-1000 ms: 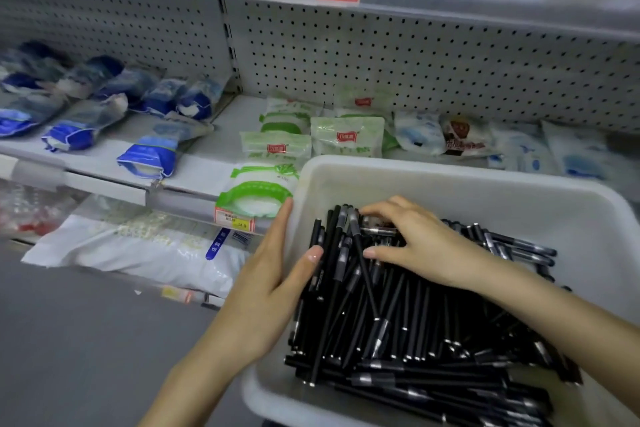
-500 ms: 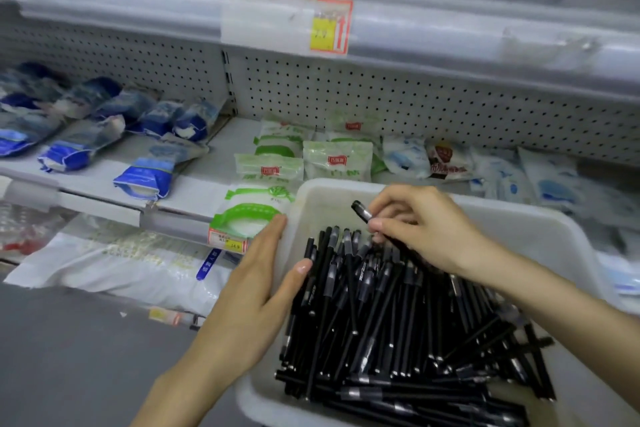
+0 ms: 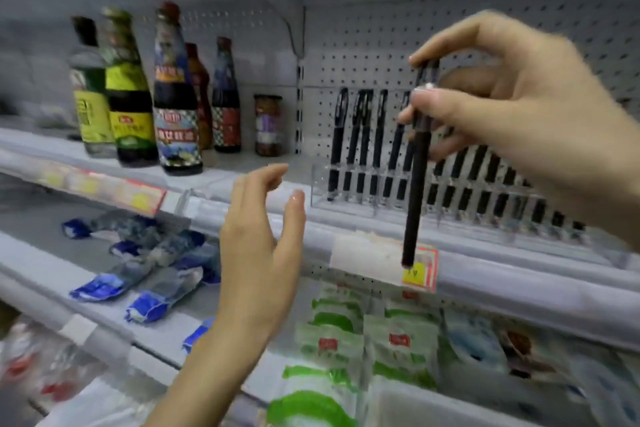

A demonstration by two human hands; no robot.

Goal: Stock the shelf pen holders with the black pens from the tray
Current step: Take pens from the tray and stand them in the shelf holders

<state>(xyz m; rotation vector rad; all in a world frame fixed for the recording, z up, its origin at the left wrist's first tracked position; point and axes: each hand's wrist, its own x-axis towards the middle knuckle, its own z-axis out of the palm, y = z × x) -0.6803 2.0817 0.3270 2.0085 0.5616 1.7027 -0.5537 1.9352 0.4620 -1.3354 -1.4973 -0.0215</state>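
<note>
Pinching the capped upper end of a slim black pen [image 3: 415, 184] between thumb and fingertips, the right hand [image 3: 512, 107] holds it nearly upright, tip down, in front of the clear plastic pen holder [image 3: 320, 196] that stands on the upper shelf. The pen is not in any slot. It hangs nearer the camera than the holder, and its lower end crosses the shelf's front rail just below the holder, over a yellow and red price tag [image 3: 420, 274].

The left hand [image 3: 259, 253] is raised below and to the left of the holder, released and grasping nothing. Its fingers are loosely extended, its thumb is spread apart, and it touches neither pen nor shelf.

A row of matching black pens [image 3: 360, 142] already stands in the holder, leaning back toward the white perforated back panel [image 3: 363, 45] behind it. The row runs off to the right, where the right hand and forearm partly hide it.

Left of the holder on the same shelf stands a cluster of dark glass sauce bottles [image 3: 173, 90], and a small brown jar [image 3: 267, 125] sits between them and the holder. One shelf below the holder lie green and white plastic packets [image 3: 346, 340]. Blue and clear packets [image 3: 145, 288] lie further left on that lower level. Motion blur softens the whole view.
</note>
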